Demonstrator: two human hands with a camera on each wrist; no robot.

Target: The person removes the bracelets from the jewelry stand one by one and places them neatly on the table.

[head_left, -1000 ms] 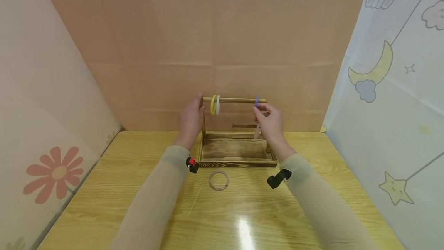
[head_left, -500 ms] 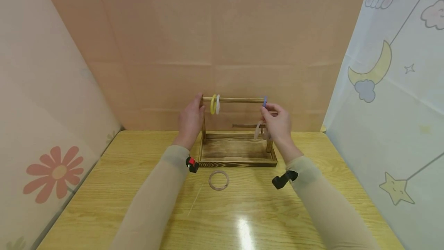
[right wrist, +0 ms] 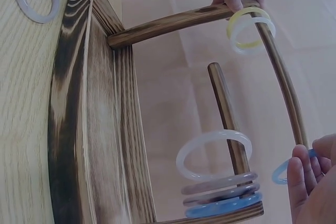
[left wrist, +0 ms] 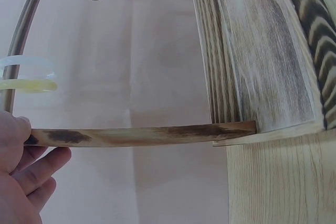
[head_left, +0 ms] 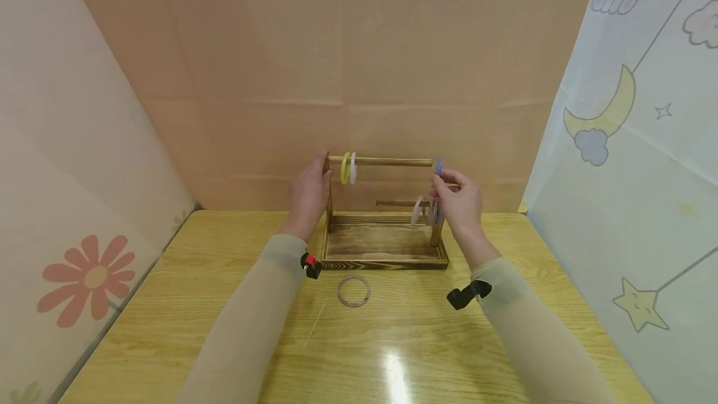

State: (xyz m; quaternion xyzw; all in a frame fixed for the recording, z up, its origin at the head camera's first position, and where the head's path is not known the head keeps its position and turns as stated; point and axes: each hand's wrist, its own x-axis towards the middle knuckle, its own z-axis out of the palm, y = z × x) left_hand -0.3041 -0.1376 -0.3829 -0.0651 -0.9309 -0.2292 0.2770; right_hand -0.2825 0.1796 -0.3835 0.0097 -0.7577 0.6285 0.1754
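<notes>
My left hand grips the top of the left post of a dark-grained wooden bangle rack; in the left wrist view its thumb and fingers lie around the post. My right hand pinches a blue bangle just beyond the free right end of the upper bar. Part of that bangle hides behind the fingers. Near the bar's left end hang a yellow bangle and a white bangle.
On the lower bar hang a whitish bangle, two mauve bangles and another blue bangle. A mauve bangle lies on the wooden table before the rack. A brown backdrop stands behind.
My right hand has moved right with the blue bangle, sliding it along the upper bar and past its free end. The left hand has stayed on the post.
</notes>
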